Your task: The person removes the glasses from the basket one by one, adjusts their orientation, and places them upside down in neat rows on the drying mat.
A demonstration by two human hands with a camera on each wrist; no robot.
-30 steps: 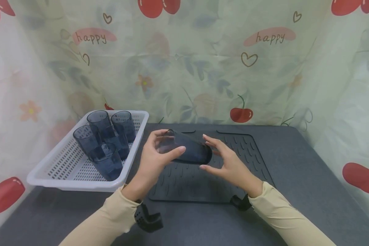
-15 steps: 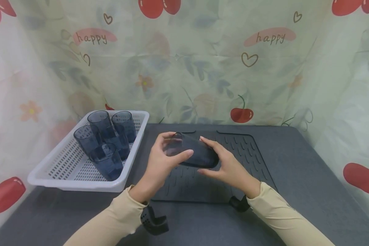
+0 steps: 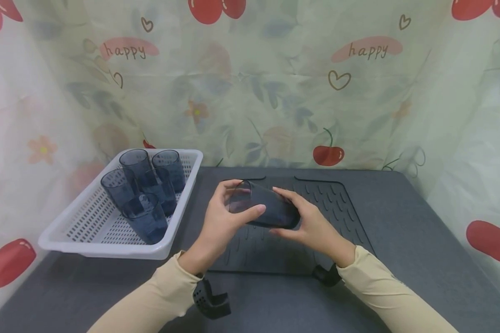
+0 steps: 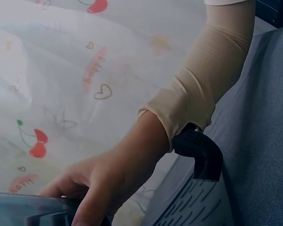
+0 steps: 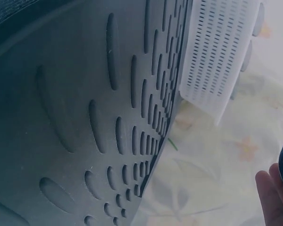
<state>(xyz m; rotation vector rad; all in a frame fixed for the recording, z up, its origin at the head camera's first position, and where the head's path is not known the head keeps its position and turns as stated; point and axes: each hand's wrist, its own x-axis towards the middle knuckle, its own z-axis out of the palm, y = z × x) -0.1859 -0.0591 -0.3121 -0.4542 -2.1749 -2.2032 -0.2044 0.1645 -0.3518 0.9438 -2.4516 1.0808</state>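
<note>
Centrally in the head view, we saw a tinted glass tipped nearly sideways above a ridged mat. The left hand gripped it near the rim and the right hand held the base end, probably to steady the slant from both ends. How firmly the right hand pressed we could hardly tell, its wrist view catching only fingertips at the right edge. At left, a white basket contained five similar glasses, mouths up, clustered toward its right side, perhaps for mutual support.
</note>
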